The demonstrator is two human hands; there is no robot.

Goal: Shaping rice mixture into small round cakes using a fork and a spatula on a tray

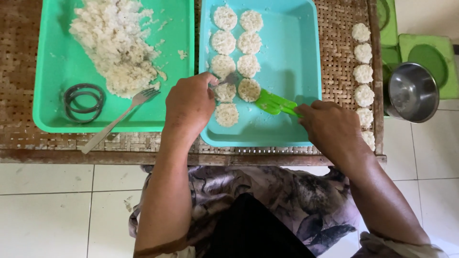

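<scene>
My left hand [189,102] holds a metal utensil [230,79] over the blue tray [296,52], its tip touching a round rice cake [224,91]. My right hand [327,125] grips a green plastic spatula [273,102] whose blade lies beside another rice cake [249,90]. Several flat round rice cakes [237,40] lie in two columns in the blue tray. One more cake [226,114] sits nearest me.
A green tray [52,71] at left holds a heap of cooked rice [117,43], dark ring moulds [84,100] and a fork [119,119]. A column of rice cakes [363,74] rests on the woven mat [19,71]. A steel bowl [412,91] stands at right.
</scene>
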